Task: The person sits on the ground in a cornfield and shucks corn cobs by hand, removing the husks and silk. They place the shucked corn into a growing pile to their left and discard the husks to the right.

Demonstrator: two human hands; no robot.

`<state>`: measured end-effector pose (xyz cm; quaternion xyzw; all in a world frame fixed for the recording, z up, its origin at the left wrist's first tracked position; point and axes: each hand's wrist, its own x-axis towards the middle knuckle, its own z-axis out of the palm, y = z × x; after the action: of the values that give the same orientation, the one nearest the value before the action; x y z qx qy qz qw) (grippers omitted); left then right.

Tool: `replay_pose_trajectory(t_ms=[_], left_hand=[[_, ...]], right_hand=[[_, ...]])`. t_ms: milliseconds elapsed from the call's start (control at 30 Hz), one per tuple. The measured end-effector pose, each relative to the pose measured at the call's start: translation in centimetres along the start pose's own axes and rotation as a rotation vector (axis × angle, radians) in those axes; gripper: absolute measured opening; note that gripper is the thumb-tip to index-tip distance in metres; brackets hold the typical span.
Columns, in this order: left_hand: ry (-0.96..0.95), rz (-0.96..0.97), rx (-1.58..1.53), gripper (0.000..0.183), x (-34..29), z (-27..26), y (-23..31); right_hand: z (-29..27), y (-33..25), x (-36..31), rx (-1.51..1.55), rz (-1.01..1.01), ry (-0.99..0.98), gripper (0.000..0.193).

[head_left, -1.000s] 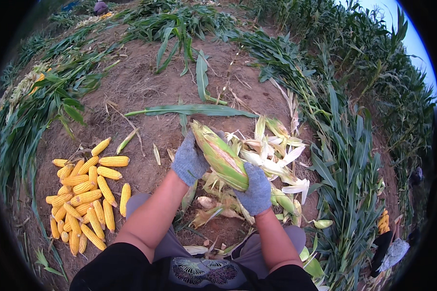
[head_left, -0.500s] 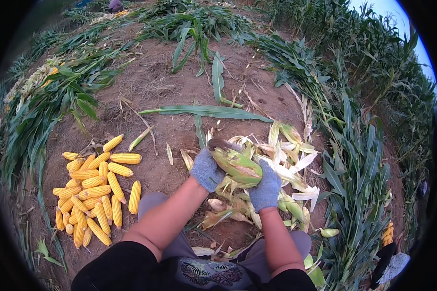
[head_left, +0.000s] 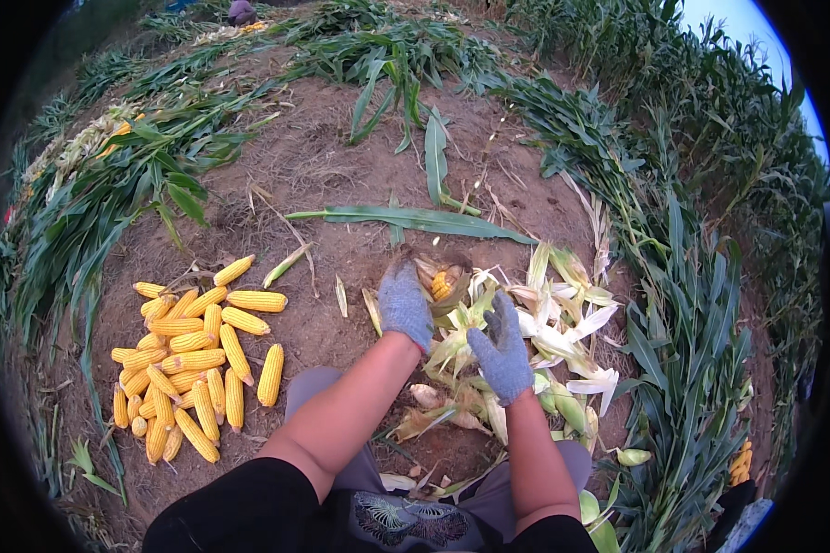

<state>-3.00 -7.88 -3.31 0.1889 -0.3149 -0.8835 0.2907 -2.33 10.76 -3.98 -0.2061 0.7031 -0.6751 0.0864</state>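
In a grey glove, my left hand [head_left: 404, 302] is closed around an ear of corn [head_left: 443, 284], partly hidden behind the fingers. Yellow kernels show at the ear's end, between brown silk and parted husk. My right hand [head_left: 503, 348], gloved alike, is a little to the right, thumb and fingers apart and nothing held. Pale green husk leaves [head_left: 459, 346] hang between the two hands, beside the right thumb. A heap of stripped husks [head_left: 563, 336] spreads behind and to the right of that hand.
Husked yellow cobs [head_left: 189, 359] are piled on the soil at my left. A long green leaf [head_left: 424, 219] lies across the ground ahead. Cut stalks [head_left: 682, 341] line the right side, with standing corn [head_left: 710, 120] beyond. A person [head_left: 241, 12] is far off at upper left.
The ear has turned and its husk has been pulled open, baring yellow kernels. My right hand has come off the ear and spread its fingers; my left still grips it.
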Motion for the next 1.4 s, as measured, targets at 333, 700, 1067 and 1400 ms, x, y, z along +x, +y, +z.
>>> replay_pose_trajectory(t_ms=[333, 700, 1067, 1400], left_hand=[[-0.175, -0.231, 0.005, 0.024, -4.7, 1.7, -2.9], [-0.080, -0.428, -0.228, 0.025, -3.1, 0.9, -3.0], [-0.129, -0.375, -0.142, 0.026, -3.5, 2.2, -3.2], [-0.218, -0.285, 0.004, 0.030, -5.7, 3.1, -3.0]], right_hand=[[3.3, -0.1, 0.1, 0.154, -0.025, 0.407, 0.062], [0.2, 1.1, 3.5, 0.490, 0.103, 0.259, 0.048], [0.3, -0.4, 2.1, -0.170, -0.172, 0.382, 0.066], [-0.6, -1.7, 1.3, 0.143, -0.088, 0.437, 0.050]])
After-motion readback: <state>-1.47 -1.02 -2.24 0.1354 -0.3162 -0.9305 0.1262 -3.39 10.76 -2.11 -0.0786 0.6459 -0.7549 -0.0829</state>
